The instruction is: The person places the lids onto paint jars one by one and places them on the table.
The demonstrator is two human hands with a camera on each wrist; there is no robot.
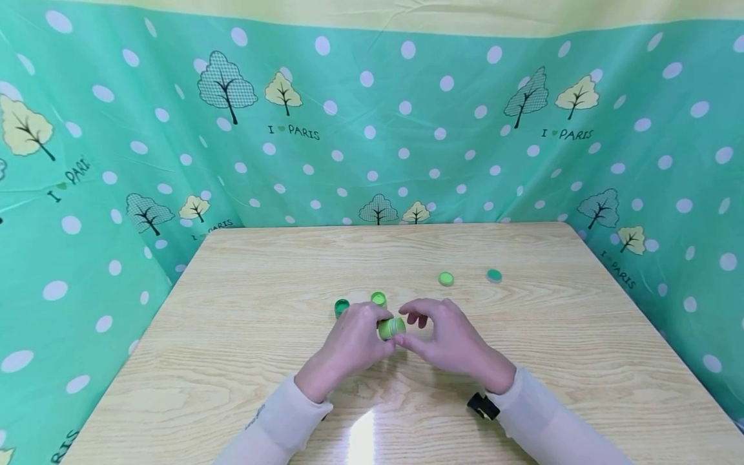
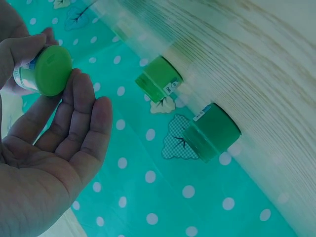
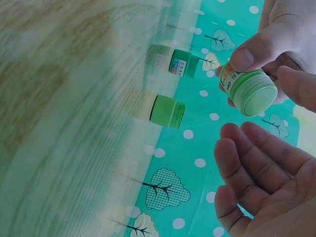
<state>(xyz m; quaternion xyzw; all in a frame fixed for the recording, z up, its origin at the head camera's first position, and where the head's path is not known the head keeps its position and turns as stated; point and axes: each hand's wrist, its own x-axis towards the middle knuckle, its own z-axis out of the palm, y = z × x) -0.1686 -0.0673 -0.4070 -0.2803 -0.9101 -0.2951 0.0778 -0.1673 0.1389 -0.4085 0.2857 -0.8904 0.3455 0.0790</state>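
Observation:
A small light green paint jar [image 1: 391,329] is tipped on its side above the table in my left hand [image 1: 357,332], pinched between thumb and fingers. In the right wrist view, the jar's ridged, pale round end [image 3: 256,96] and part of its printed label show; the left wrist view shows its plain green base [image 2: 53,70]. My right hand [image 1: 444,336] is just beside the ridged end, its fingers loosely bent and apart from the jar. In the head view its thumb is close to the jar; whether it touches is unclear.
A dark green jar [image 1: 341,307] and another light green jar [image 1: 378,298] stand without lids on the wooden table [image 1: 261,278], just beyond my left hand. Farther back to the right lie a light green lid [image 1: 445,279] and a teal lid [image 1: 494,276]. A patterned curtain [image 1: 372,129] surrounds the table.

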